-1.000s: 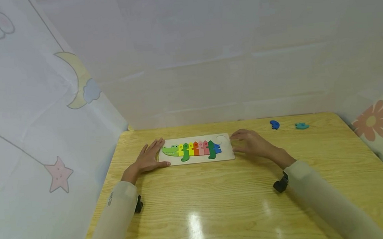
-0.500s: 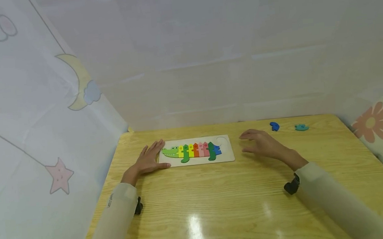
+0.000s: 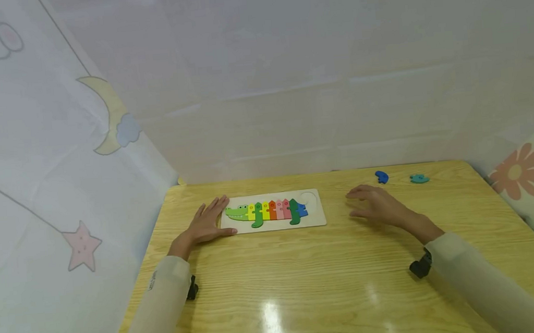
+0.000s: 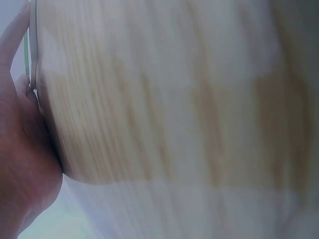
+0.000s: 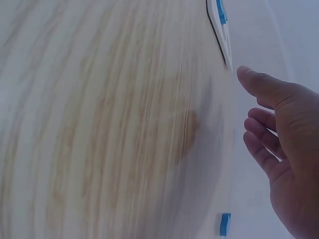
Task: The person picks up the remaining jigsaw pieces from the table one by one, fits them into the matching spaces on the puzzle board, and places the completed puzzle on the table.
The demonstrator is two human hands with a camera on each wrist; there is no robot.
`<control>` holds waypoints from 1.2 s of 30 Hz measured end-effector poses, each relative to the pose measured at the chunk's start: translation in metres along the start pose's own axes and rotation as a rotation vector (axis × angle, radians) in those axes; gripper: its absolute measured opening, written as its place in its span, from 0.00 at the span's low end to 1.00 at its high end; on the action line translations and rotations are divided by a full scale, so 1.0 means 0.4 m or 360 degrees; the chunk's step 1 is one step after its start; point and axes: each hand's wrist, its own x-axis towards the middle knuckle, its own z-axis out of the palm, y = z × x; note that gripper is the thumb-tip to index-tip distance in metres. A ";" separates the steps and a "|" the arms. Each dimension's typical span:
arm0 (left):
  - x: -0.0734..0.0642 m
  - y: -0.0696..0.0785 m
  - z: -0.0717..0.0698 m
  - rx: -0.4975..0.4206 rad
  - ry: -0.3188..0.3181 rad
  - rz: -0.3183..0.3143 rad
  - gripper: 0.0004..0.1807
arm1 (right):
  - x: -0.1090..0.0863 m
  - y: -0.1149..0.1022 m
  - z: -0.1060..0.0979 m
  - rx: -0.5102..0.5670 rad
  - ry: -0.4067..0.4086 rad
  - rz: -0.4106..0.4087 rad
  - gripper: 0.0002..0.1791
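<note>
A pale wooden puzzle board [image 3: 272, 227] lies on the table, filled with a crocodile [image 3: 238, 213] of coloured pieces from green head to a blue piece [image 3: 302, 210]. At its right end a curved tail recess [image 3: 309, 198] shows bare wood. My left hand [image 3: 205, 223] rests at the board's left end, fingers along the far corner and thumb at the near one. To the right of the board, apart from it, my right hand [image 3: 377, 206] hovers over the table with loosely bent fingers and nothing held. Beyond it lie a dark blue puzzle piece [image 3: 382, 177] and a teal puzzle piece [image 3: 419, 178].
The wooden table [image 3: 304, 278] ends at a white draped sheet [image 3: 262, 109] behind it. More sheeting with printed moon, star and flower borders both sides. A black wrist camera [image 3: 421, 265] sits under my right cuff.
My right hand has left the board's right edge and moved to the right, staying free of any piece. My left hand stays at the board's left end.
</note>
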 end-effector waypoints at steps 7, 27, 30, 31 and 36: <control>-0.001 0.021 -0.019 0.0027 -0.0042 -0.0035 0.62 | -0.028 0.015 -0.024 -0.0004 -0.0040 0.0088 0.28; 0.004 0.015 -0.013 0.0079 -0.0071 -0.0053 0.61 | -0.111 0.081 -0.083 -0.0121 0.0093 0.0005 0.28; 0.004 0.012 -0.013 0.0077 -0.0067 -0.0050 0.61 | -0.117 0.093 -0.093 -0.0119 0.0087 0.0028 0.29; 0.005 0.012 -0.014 0.0070 -0.0059 -0.0046 0.61 | -0.118 0.096 -0.098 -0.0121 0.0084 0.0044 0.29; 0.005 0.015 -0.017 0.0059 -0.0047 -0.0038 0.62 | -0.131 0.108 -0.119 -0.0113 0.0076 0.0100 0.30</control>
